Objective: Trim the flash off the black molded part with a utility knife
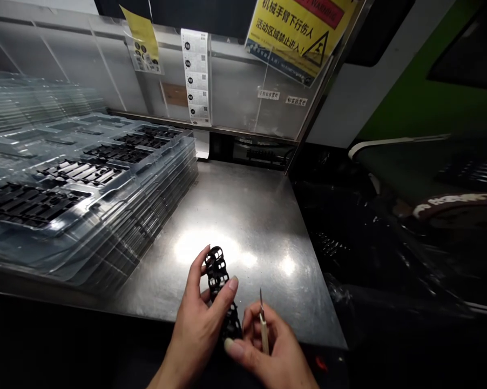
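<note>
At the near edge of the steel table [243, 216], the left hand [197, 324] pinches a black plastic part [221, 289] between thumb and fingers, holding it upright just above the tabletop. The part is a narrow strip of openwork cells; its lower end touches the right hand [268, 348], whose thumb presses against it. That right hand is closed around a small knife [263, 319] – thin blade pointing up, pale handle gripped between the fingers – just right of the part. On the far left sits a stack of clear trays [117, 194] (the top one holds rows of black parts). Behind the table stands a clear panel carrying a yellow warning sign [304, 32] – its small print is too fine to read
</note>
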The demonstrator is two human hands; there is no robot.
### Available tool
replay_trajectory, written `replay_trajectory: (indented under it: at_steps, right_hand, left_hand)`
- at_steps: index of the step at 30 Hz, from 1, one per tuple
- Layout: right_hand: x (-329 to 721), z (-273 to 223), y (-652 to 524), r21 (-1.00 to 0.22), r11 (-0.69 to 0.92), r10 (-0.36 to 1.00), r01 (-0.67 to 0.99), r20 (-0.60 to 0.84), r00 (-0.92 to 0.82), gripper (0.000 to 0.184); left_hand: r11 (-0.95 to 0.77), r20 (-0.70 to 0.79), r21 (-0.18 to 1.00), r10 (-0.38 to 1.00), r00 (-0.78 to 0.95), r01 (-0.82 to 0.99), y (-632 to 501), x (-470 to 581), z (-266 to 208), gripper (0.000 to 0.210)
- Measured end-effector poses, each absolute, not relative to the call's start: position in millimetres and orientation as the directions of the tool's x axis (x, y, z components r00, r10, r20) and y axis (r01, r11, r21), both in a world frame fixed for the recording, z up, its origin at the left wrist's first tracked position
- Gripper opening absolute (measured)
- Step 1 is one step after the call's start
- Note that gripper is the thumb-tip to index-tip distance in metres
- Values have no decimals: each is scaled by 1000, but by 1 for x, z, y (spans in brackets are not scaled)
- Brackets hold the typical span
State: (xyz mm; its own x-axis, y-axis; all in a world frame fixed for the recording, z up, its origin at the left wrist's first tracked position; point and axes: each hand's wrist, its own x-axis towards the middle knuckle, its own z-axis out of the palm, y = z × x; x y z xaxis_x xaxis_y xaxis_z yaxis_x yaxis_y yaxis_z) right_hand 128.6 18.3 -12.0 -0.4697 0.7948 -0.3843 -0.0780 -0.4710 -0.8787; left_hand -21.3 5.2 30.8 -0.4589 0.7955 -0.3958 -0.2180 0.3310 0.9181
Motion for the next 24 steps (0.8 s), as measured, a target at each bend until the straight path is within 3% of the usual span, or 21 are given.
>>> replay_trajectory:
  at_steps: [3,9,13,22,24]
  right_hand:
    - [137,-13,29,-862,-503,748,-65,-396,-532,55]
    - [137,8,67,-818,-533,778,-218,-371,-507,41]
    - [129,11,80,-825,-536,743,-176,-363,-561,42]
    - [128,2,65,-805,-577,702,-141,-400,-589,42]
    - [134,0,67,-844,-525,733,-109,-382,-563,43]
  left_hand:
    - [365,-419,907,834,-358,-212,-2,-26,27,77]
    - [448,-480,872,861,-170,-195,-18,-23,20,82]
    - [485,-506,858,855,-112,-170,-22,-18,18,84]
    - [466,-485,874,857,-177,-138,-20,-20,11,81]
    - [514,-541,837,827,-149,-187,-19,-24,12,81]
